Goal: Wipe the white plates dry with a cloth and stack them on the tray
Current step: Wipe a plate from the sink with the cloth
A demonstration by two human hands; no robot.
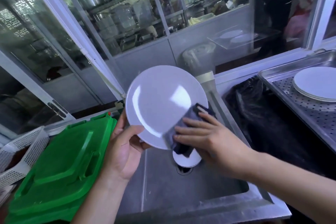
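Over the steel sink, the left hand holds a white plate tilted up by its lower rim, thumb on the face and fingers curled behind. The right hand presses a dark cloth flat against the plate's lower right edge, fingers straight and slightly spread. Green bins sit left. Farther right, a metal tray carries a stack of plates.
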